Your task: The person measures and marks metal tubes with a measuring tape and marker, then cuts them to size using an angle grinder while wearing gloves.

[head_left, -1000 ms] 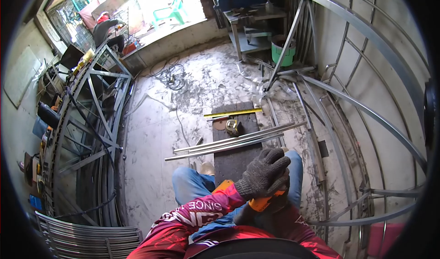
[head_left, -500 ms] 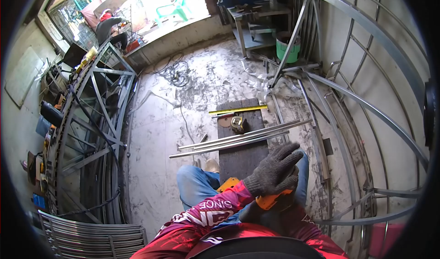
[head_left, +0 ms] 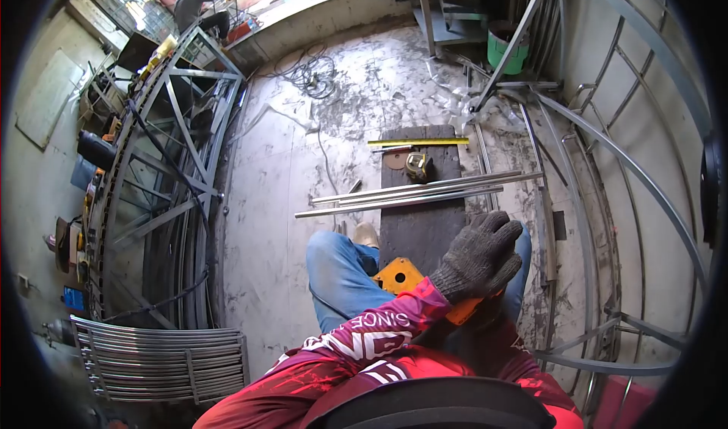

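Observation:
My left hand [head_left: 483, 256], in a dark grey knit glove, reaches across to the right above my right knee. Its fingers are curled together, and what they grip, if anything, is hidden. Beneath its wrist shows an orange piece [head_left: 463, 311]. My right hand [head_left: 491, 317], dark-gloved, lies mostly hidden under the left one, close to that piece; its fingers do not show. An orange-yellow plate with a round black hole [head_left: 400, 276] sits between my knees, beside the left sleeve. Whether the two orange parts join is hidden.
Several thin metal tubes [head_left: 409, 198] lie across a dark board [head_left: 422, 235]. A tape measure [head_left: 418, 166], a brown disc [head_left: 393, 160] and a yellow ruler [head_left: 418, 141] lie beyond. Metal frames flank both sides. A co-worker [head_left: 199, 8] is at the far opening.
My left hand's fingers have gone from stretched to curled. The view has shifted, so the board and tubes appear higher and further right. More of the orange-yellow plate shows.

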`<state>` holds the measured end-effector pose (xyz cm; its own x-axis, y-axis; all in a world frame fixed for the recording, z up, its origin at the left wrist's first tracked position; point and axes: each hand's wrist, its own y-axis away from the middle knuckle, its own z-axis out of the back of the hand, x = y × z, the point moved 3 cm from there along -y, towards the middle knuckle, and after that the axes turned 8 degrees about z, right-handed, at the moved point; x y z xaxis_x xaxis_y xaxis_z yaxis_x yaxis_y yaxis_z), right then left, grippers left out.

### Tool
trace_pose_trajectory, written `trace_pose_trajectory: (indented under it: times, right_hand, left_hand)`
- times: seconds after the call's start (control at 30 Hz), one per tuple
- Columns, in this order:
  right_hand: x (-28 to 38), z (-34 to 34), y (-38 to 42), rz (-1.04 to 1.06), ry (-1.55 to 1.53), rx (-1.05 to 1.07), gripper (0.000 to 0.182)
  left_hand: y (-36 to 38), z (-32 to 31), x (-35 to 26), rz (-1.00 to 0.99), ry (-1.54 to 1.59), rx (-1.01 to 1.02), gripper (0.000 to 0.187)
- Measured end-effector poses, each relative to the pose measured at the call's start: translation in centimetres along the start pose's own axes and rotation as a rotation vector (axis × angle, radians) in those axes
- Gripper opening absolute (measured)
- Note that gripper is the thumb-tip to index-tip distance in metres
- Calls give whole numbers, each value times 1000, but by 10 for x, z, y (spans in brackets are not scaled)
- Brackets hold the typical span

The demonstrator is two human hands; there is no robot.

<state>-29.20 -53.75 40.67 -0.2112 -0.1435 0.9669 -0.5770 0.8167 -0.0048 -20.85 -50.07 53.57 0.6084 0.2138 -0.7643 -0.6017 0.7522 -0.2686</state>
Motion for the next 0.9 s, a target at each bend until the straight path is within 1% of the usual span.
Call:
trace_pose_trajectory:
  times: [0.2, 0.27, 0.3, 0.37, 0.4, 0.47, 0.5, 0.53, 0.6, 0.63, 0.67, 0.73, 0.77, 0.83, 0.9]
  right_hand:
    - [1, -1, -4, 1, -11, 26, 54]
    - [3, 0, -6, 4, -10, 28, 54]
    - [3, 1, -7, 5, -14, 26, 54]
    - [3, 2, -9, 6, -13, 34, 54]
    - [3, 2, -8, 5, -18, 30, 54]
    - [3, 2, -9, 0, -18, 41, 54]
    - [2, 1, -9, 0, -19, 45, 55]
    - [2, 1, -9, -1, -18, 48, 55]
    - [2, 0, -8, -3, -16, 60, 55]
    - [2, 1, -8, -2, -18, 60, 55]
    - [2, 2, -7, -2, -20, 64, 55]
    - [1, 2, -8, -5, -22, 67, 55]
    - [2, 2, -8, -9, -25, 76, 55]
    - [2, 2, -10, -9, -34, 83, 55]
    - [2, 0, -10, -12, -38, 96, 56]
  left_hand:
    - [-1, -8, 5, 12, 75, 11, 44]
    - [-3, -8, 9, -37, 112, 87, 49]
    - [-5, -6, 8, -40, 114, 94, 49]
    - [-9, 3, -1, -279, -161, -43, 57]
    - [-9, 3, 1, -280, -165, -41, 57]
    - [-9, -5, 6, -267, -43, 91, 66]
    - [-8, -4, 5, -265, 94, 99, 67]
    - [-6, -6, 5, -263, 91, 94, 67]
    - [-2, -9, 9, -98, 133, 110, 66]
    - [-1, -7, 7, -132, 112, 28, 61]
    - [-2, -7, 6, -130, 108, 27, 61]
    - [-3, -5, 7, -41, 115, 67, 57]
    - [-3, -4, 5, -39, 106, 61, 57]
    - [-2, -5, 1, -75, 78, -28, 53]
    - [-1, -8, 3, -37, 63, -30, 55]
